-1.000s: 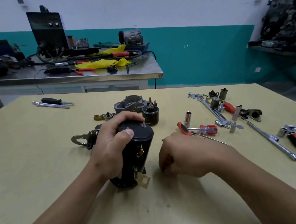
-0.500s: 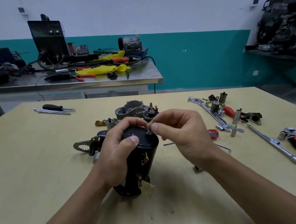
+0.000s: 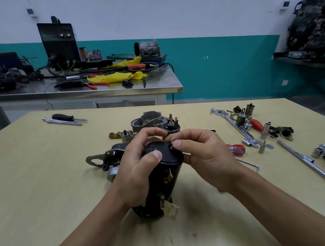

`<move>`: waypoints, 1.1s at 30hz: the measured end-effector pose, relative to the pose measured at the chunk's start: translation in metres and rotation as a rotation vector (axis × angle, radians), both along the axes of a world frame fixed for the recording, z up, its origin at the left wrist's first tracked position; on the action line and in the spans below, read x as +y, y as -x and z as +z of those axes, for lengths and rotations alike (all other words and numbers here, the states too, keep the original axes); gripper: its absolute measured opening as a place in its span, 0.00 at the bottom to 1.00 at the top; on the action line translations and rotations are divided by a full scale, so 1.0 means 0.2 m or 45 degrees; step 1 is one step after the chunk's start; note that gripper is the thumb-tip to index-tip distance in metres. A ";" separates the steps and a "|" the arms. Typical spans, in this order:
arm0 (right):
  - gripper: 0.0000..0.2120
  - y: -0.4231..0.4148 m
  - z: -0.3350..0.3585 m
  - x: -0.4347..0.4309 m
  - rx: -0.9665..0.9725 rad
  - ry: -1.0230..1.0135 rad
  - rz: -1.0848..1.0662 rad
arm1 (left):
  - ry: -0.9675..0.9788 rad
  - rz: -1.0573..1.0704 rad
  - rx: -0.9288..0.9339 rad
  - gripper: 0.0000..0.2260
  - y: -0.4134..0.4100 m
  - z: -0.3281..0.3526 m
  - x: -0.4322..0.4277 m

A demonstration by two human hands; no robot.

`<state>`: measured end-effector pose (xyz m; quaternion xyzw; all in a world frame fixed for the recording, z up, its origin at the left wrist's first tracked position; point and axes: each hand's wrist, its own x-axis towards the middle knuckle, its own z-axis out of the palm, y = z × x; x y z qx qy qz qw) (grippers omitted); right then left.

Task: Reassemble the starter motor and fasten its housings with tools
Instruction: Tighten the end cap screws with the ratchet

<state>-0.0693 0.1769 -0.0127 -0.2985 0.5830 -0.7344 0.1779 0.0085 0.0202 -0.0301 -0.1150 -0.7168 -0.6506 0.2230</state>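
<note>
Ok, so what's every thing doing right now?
Motor, upright on table
Left hand, grips motor
Right hand, pinches screw at motor's top
Screwdriver, lying on table, untouched
Housing, lying apart, open side up
Solenoid, upright behind motor

Light: dim, cool, diffuse, from overhead; colours muted. Shadows: soft patch on table (image 3: 45,193) right of starter motor (image 3: 166,155). Glare: pale sheen on near table; bright strip along far steel table (image 3: 55,95) edge. Distortion: wide-angle bowing at edges. Focus: centre sharp; far-right corner murky.
</note>
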 end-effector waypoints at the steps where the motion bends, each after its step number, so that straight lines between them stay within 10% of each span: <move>1: 0.05 0.00 0.00 0.00 -0.037 0.026 0.047 | 0.003 0.006 -0.004 0.23 0.00 0.00 0.00; 33: 0.06 0.03 0.08 0.05 0.098 -0.219 0.056 | 0.030 0.022 -0.039 0.24 0.01 0.00 -0.01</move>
